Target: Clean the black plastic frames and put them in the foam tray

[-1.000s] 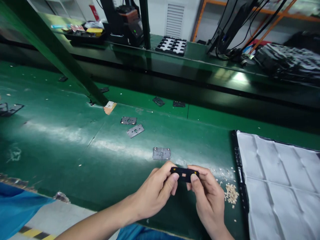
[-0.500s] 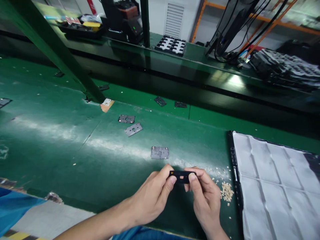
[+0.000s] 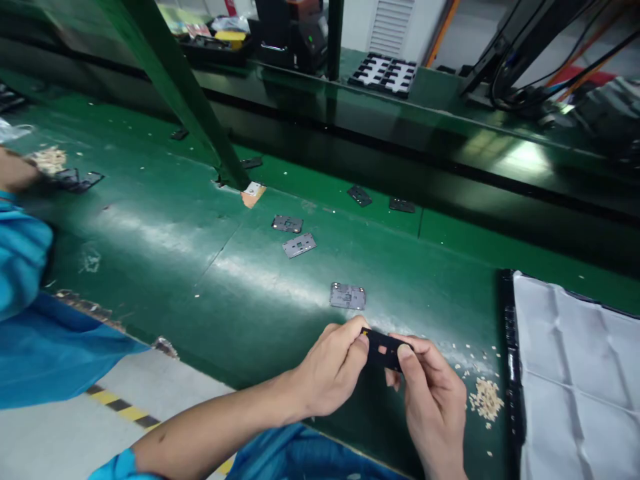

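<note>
part: you've got a small black plate (image 3: 384, 349) pinched between both hands, above the near edge of the green belt (image 3: 150, 247).
long axis: runs left-right across your view, left end slightly higher and farther, right end dipping toward you. Broad face is turned up at the camera.
look: flat, thin, matte black rectangle; one small rectangular cutout near the middle showing pale through it, and a tiny yellow mark at the upper left corner by your thumb.
left hand (image 3: 330, 370): thumb and forefinger closed on the plate's left end, other fingers curled under.
right hand (image 3: 434, 400): thumb lies over the right end, fingers folded behind it (the right edge of the plate is covered, can't tell its exact outline).
nearest neighbour: grey metal plate (image 3: 347, 296) lying flat on the belt just beyond your hands, not touching them.
further out: two more grey plates (image 3: 299, 245) mid-belt, two dark ones (image 3: 359, 195) near the far edge.
right side: black tray (image 3: 508, 347) covered by a white creased sheet (image 3: 575, 373); pale crumbs (image 3: 485, 399) scattered on the belt between the tray and your right hand.
left side: blue sleeve (image 3: 20, 267) of another person at the frame edge, well apart from you.
</note>
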Demonstrator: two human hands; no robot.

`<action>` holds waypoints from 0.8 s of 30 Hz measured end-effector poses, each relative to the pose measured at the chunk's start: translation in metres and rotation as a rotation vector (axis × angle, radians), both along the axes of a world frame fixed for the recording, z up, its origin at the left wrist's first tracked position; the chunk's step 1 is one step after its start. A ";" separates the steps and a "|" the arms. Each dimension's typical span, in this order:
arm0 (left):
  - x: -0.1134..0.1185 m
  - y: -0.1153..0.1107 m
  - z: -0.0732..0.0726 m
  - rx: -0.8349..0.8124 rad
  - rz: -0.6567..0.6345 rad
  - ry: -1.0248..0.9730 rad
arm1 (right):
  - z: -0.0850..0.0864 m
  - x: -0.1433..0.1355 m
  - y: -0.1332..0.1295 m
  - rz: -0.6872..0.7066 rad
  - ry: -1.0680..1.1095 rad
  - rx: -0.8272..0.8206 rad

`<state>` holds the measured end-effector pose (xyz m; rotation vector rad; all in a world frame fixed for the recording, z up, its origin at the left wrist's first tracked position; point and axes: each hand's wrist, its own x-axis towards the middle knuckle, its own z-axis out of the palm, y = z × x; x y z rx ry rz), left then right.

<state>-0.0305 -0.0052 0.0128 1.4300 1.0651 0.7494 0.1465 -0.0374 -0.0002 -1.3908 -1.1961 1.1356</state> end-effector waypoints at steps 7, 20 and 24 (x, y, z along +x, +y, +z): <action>0.001 -0.006 -0.007 -0.014 0.020 -0.055 | 0.004 -0.004 -0.001 -0.011 -0.041 0.032; 0.004 -0.011 -0.013 -0.034 0.049 -0.154 | 0.001 -0.010 -0.009 -0.071 -0.133 0.144; 0.006 -0.013 -0.015 -0.042 0.084 -0.163 | -0.002 -0.010 -0.013 -0.063 -0.121 0.131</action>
